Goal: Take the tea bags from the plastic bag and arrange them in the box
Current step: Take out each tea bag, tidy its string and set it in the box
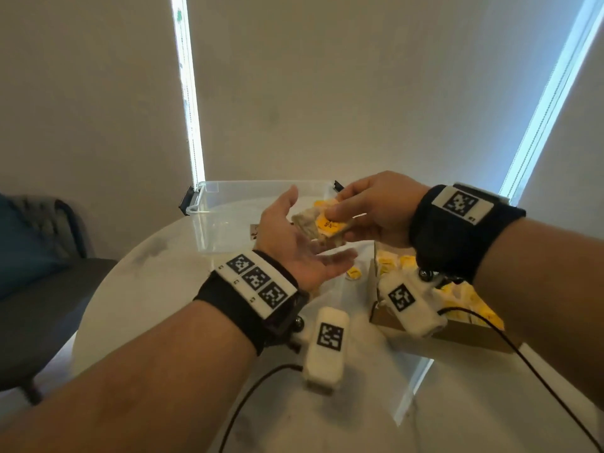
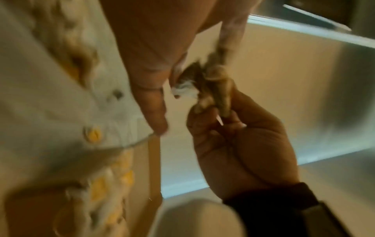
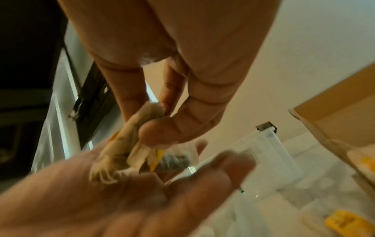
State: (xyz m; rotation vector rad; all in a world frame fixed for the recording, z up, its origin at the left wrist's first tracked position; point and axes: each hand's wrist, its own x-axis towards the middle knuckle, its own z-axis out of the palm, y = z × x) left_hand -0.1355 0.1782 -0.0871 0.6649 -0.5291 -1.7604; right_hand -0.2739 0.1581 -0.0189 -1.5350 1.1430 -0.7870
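Head view: right hand point(image 1: 376, 207) pinches tea bags point(image 1: 322, 223) over open left hand point(image 1: 294, 246).

A home room, seemingly — a padded chair point(image 1: 42, 273) sitting beside a round marble bench point(image 1: 157, 289), roller blinds point(image 1: 327, 76) covering windows.

Left hand point(image 1: 294, 246) palm up, fingers relaxed, right hand point(image 1: 376, 210) above it, fingers pinched
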